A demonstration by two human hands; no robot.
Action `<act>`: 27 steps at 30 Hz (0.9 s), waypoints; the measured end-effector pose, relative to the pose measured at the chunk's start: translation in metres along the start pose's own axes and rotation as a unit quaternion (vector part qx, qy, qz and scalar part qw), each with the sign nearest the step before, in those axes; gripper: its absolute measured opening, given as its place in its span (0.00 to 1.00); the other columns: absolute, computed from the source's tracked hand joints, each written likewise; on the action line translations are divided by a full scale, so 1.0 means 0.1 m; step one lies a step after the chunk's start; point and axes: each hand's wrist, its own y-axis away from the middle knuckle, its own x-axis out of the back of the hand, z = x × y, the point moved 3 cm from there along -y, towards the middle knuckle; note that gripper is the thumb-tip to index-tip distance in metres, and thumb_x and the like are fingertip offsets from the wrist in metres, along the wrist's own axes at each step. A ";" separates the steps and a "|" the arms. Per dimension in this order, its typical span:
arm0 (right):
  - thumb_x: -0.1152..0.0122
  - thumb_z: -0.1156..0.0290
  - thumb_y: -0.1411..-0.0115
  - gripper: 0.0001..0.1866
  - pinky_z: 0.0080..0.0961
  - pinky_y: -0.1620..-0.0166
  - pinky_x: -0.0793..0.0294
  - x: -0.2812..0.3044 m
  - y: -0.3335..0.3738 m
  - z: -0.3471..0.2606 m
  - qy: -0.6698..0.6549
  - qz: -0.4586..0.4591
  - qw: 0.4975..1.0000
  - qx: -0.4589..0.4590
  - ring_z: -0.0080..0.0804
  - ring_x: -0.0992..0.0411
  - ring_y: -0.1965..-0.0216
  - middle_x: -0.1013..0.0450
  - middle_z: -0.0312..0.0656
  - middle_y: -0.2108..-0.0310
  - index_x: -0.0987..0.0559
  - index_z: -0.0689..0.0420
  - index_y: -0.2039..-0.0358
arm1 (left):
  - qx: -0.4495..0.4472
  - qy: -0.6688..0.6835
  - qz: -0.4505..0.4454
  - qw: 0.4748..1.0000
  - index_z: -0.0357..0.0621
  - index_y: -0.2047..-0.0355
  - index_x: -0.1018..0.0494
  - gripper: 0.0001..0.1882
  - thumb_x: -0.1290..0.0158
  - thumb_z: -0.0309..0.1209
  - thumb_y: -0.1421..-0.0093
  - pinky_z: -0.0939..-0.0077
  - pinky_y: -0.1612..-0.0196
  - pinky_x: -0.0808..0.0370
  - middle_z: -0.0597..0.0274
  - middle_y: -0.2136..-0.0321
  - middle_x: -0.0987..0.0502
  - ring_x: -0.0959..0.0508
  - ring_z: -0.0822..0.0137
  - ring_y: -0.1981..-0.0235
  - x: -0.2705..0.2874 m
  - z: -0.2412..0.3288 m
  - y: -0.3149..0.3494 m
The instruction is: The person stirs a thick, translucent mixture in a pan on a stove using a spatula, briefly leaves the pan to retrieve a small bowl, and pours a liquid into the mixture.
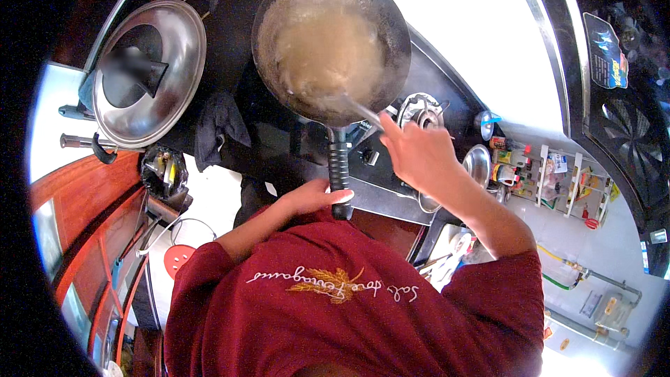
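A dark wok (264, 56) holds cloudy, light brown liquid (328, 45) with a stirred, frothy-looking surface. Its ribbed black handle (338, 157) points toward me. My left hand (312, 197) is closed on the handle's near end, thumb laid across the top. Above the right side of the wok's near rim, my right hand (419, 153) grips a long metal cooking utensil (363, 109). The utensil slants down into the liquid, which hides its head, so I cannot tell its exact kind.
A large domed metal lid (178, 91) with a black knob stands at the left. Beside it a dark cloth (220, 129) hangs over the counter edge. Right of the wok is another stove burner (424, 113). Bottles (504, 173) and a white rack (574, 185) are farther right.
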 end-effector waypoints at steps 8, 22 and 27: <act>0.57 0.60 0.39 0.19 0.37 0.80 0.29 -0.39 -0.30 0.54 -0.007 0.106 0.988 -0.110 0.42 0.27 0.80 0.28 0.45 0.80 0.35 0.54 0.50 | 0.025 0.016 0.016 0.999 0.37 0.61 0.28 0.31 0.53 0.57 0.46 0.72 0.53 0.34 0.55 0.63 0.25 0.29 0.66 0.59 -0.02 0.07 0.07; 0.54 0.64 0.41 0.18 0.35 0.83 0.30 -0.42 -0.05 0.24 0.017 0.094 0.990 -0.107 0.41 0.28 0.84 0.29 0.45 0.84 0.34 0.55 0.52 | 0.000 -0.012 0.014 1.000 0.39 0.70 0.31 0.27 0.57 0.55 0.42 0.75 0.71 0.30 0.60 0.77 0.28 0.27 0.69 0.78 0.04 -0.10 0.09; 0.53 0.68 0.45 0.14 0.37 0.80 0.28 -0.29 -0.11 -0.13 -0.038 0.120 0.990 -0.057 0.43 0.26 0.81 0.28 0.47 0.81 0.33 0.57 0.58 | -0.034 0.051 0.027 0.998 0.36 0.66 0.35 0.22 0.52 0.47 0.42 0.78 0.73 0.30 0.61 0.76 0.29 0.26 0.72 0.78 -0.01 0.20 0.29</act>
